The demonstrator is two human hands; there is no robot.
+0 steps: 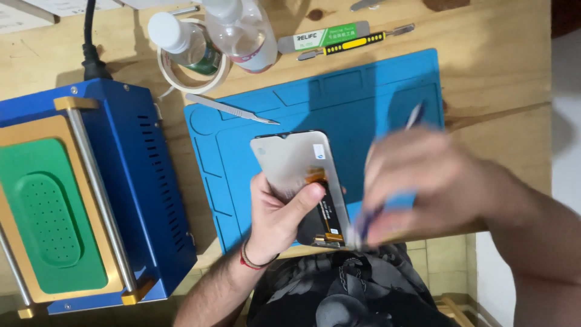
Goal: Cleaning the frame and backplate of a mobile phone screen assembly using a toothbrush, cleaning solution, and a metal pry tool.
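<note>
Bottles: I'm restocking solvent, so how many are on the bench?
2, both at the top edge: a white-capped bottle inside the tape roll, and a clear bottle right of it. Others may sit out of frame.

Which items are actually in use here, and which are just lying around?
In use: phone screen panel in the left hand; thin tool in the blurred right hand; blue mat underneath.

Lying about: scalpel, two bottles, tape roll, blue machine, pry tools.

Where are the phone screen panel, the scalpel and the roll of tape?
phone screen panel (290, 160), head view, on its pale upper back.
scalpel (227, 109), head view, on the middle of its metal handle.
roll of tape (212, 83), head view, on its lower right rim.
</note>
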